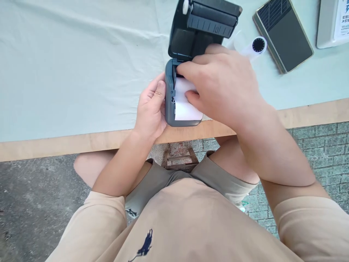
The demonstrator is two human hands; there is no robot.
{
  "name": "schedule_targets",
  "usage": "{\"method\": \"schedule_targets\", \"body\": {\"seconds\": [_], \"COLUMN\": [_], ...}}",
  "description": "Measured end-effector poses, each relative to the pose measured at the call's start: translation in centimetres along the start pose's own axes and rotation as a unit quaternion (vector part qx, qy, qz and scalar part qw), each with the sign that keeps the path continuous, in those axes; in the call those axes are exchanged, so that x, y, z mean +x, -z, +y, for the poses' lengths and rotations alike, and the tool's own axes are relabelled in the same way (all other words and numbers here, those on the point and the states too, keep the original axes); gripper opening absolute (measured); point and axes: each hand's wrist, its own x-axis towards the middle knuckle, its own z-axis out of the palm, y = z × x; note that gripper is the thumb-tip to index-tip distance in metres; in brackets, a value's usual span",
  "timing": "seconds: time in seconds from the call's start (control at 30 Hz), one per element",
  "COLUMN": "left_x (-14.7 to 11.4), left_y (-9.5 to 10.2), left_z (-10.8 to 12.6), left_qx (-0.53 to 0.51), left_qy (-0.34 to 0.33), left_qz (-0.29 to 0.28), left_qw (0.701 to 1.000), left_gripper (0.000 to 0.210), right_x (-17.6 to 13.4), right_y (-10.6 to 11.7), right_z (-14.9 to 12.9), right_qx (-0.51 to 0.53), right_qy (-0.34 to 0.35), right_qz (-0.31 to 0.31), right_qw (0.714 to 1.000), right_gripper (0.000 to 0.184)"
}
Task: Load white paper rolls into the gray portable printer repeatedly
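Note:
A small dark portable receipt printer (169, 109) sits at the table's front edge with its hinged lid (182, 40) swung up and back. My left hand (152, 102) is closed round the printer's left side, thumb along the rim. Inside the open compartment is white paper (187, 109), its loose end lying over the front lip. My right hand (218, 80) reaches in from the right, fingers curled and thumb on the paper. The hand hides most of the compartment's right side and what lies under the fingers.
Just beyond my right hand lies a white paper roll (252, 51) with a dark core. Farther right are a smartphone-like dark slab (289, 40) and a white box (327, 29) with a printed label. A pale cloth (68, 72) covers the table behind its wooden edge (54, 145).

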Motion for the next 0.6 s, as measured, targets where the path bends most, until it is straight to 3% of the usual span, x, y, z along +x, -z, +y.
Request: {"method": "schedule_targets", "body": {"seconds": [0.1,0.17,0.27,0.33,0.4,0.5,0.6], "left_x": [0.0,0.1,0.2,0.3,0.4,0.6,0.9], "left_y": [0.0,0.2,0.5,0.7,0.9,1.2,1.6], "left_z": [0.0,-0.1,-0.2,-0.4,-0.5,-0.7,-1.0], "left_qx": [-0.001,-0.001,-0.006,-0.005,-0.001,0.008,0.026], "left_qy": [0.002,-0.001,-0.004,-0.001,-0.005,-0.019,-0.029], "left_qz": [0.006,0.014,0.03,0.046,0.045,0.027,0.007], "left_qw": [1.0,1.0,1.0,0.999,0.999,0.999,0.999], "left_gripper": [0.024,0.023,0.022,0.024,0.024,0.025,0.027], "right_x": [-0.6,-1.7,-3.6,-4.3,-4.5,-4.5,-5.1], "right_y": [0.5,0.3,-0.8,-2.1,-3.3,-4.4,-3.9], "right_z": [0.2,1.0,3.7,6.1,8.2,9.9,10.1], "right_qx": [0.049,0.117,0.238,0.284,0.288,0.219,0.185], "right_qy": [0.004,0.037,0.064,0.031,-0.03,-0.13,-0.158], "right_qz": [0.022,0.105,0.254,0.312,0.304,0.192,0.091], "right_qw": [0.999,0.987,0.935,0.906,0.908,0.948,0.966], "right_gripper": [0.01,0.016,0.023,0.021,0.022,0.023,0.03]}}
